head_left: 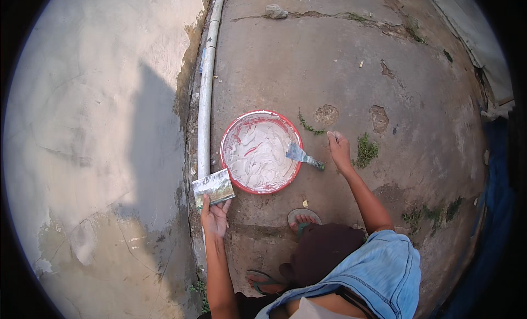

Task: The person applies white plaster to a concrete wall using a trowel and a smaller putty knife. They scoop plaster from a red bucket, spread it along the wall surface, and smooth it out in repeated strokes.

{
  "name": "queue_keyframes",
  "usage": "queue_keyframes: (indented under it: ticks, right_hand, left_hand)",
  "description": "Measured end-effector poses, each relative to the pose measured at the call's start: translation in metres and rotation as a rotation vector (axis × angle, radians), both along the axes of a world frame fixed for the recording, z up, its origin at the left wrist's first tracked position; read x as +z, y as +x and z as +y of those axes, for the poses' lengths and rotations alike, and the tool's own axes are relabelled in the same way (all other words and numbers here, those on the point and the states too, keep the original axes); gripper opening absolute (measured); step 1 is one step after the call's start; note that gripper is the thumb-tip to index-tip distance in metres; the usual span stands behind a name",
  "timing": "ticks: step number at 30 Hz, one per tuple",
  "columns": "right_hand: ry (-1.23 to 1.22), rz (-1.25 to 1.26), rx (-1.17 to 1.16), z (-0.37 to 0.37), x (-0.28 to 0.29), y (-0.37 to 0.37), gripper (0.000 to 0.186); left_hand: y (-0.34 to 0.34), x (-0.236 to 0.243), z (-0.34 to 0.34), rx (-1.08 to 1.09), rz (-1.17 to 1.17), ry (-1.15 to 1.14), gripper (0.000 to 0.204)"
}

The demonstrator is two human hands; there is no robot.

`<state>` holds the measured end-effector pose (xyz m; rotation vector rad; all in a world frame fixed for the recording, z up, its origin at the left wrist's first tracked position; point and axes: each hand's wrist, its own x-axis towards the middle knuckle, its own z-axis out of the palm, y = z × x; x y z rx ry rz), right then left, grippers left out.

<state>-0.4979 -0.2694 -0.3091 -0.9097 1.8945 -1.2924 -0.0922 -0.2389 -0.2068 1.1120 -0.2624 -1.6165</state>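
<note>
My left hand (pixel 215 220) grips a rectangular, putty-smeared metal plate (pixel 213 186) from its lower side, beside a plastic pipe. A round red-rimmed basin (pixel 258 182) of pale, creamy putty (pixel 252 149) rests on the concrete in front of me. A putty knife (pixel 299 157) lies across the basin's right rim, its blade inward and handle outward. My right hand (pixel 337 143) is up and right of that knife, not touching it, with its fingers curled and nothing visible in them.
A plastered wall (pixel 88 127) with patchy lower coating borders the left, the white pipe (pixel 207 88) along its foot. The cracked concrete path (pixel 417 99) has a stone (pixel 276 11), potholes and weeds (pixel 366 150). Blue sheeting (pixel 494 182) edges the right. My sandalled feet (pixel 303 220) are below the basin.
</note>
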Motion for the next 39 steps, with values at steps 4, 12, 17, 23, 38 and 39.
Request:
queue_keyframes:
  ticks: [4,12,17,23,38,39]
  right_hand:
    - [0.036,0.098,0.028,0.016,0.008,0.002,0.019]
    - [0.106,-0.580,0.276,-0.048,0.096,0.048,0.019]
    - [0.063,0.136,0.880,-0.113,0.187,0.182,0.018]
    - [0.067,0.747,1.086,-0.157,0.210,0.169,0.013]
    - [0.064,0.860,0.641,-0.390,-0.022,-0.153,0.022]
    - [0.024,0.828,0.558,-0.412,-0.025,-0.175,0.022]
  left_hand:
    - [0.045,0.004,-0.037,-0.053,0.243,-0.126,0.040]
    - [0.042,0.118,-0.088,-0.384,0.028,-0.136,0.035]
    - [0.092,0.111,-0.075,-0.363,0.293,-0.243,0.035]
    - [0.076,0.104,-0.079,-0.354,0.228,-0.170,0.037]
    - [-0.026,0.098,-0.193,0.025,-0.188,0.212,0.022]
    - [-0.042,0.105,-0.204,0.061,-0.230,0.226,0.022]
